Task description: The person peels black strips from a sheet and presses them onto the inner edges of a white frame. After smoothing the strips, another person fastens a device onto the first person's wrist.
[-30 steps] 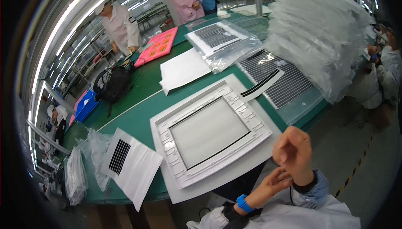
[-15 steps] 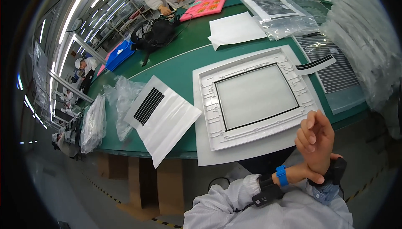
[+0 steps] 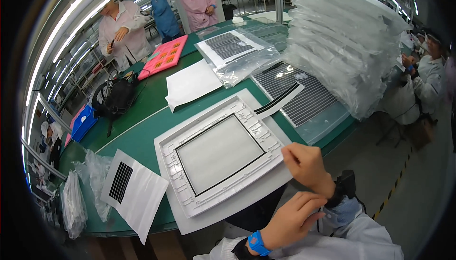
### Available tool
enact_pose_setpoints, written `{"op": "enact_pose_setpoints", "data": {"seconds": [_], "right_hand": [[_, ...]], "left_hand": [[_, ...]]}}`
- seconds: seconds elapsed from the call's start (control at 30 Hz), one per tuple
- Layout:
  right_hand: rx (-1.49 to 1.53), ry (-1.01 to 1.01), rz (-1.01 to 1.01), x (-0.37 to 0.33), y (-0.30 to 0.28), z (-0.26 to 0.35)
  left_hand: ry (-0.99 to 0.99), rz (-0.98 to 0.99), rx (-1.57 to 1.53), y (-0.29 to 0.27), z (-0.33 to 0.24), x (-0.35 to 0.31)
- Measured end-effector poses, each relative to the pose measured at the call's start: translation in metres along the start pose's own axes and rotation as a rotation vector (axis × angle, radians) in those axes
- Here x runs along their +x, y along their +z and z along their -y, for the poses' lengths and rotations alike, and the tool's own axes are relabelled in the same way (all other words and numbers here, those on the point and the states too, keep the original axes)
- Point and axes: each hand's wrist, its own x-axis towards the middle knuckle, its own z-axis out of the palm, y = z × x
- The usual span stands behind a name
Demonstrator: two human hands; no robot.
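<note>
Black strips (image 3: 231, 175) line the white bezel (image 3: 260, 129); more sit on the left backing sheet (image 3: 143, 196)! Left hand (image 3: 287, 219) relaxed, empty; right hand (image 3: 308, 166) curled, contents hidden.

A white plastic frame (image 3: 233, 181) lay on a larger pale sheet (image 3: 237, 200) on the green table (image 3: 142, 129), thin black strips edging its rectangular opening. The right hand (image 3: 308, 166), fingers curled, was at its near right corner; the left hand (image 3: 290, 218), fingers loosely bent, was just below the right wrist. A white sheet bearing black strips (image 3: 142, 196) lay to the left, a pink tray (image 3: 164, 57) farther back, and a tall pile of clear-wrapped packages (image 3: 342, 46) stood at right.
</note>
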Motion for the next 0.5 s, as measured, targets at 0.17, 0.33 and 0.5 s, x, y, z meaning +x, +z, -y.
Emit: {"op": "enact_pose_setpoints", "data": {"seconds": [0.17, 0.33, 0.5], "right_hand": [[-0.340, -0.392, 0.272, -0.021, 0.024, 0.008], [-0.299, -0.482, 0.336, -0.009, 0.005, -0.001], [2.027, 0.793, 0.391, 0.013, -0.033, -0.022]], "left_hand": [[0.288, -0.100, 0.497, 0.031, -0.016, 0.048], [0.420, 0.298, 0.312, 0.026, -0.010, 0.057], [0.498, 0.307, 0.253, -0.004, -0.009, 0.051]]}}
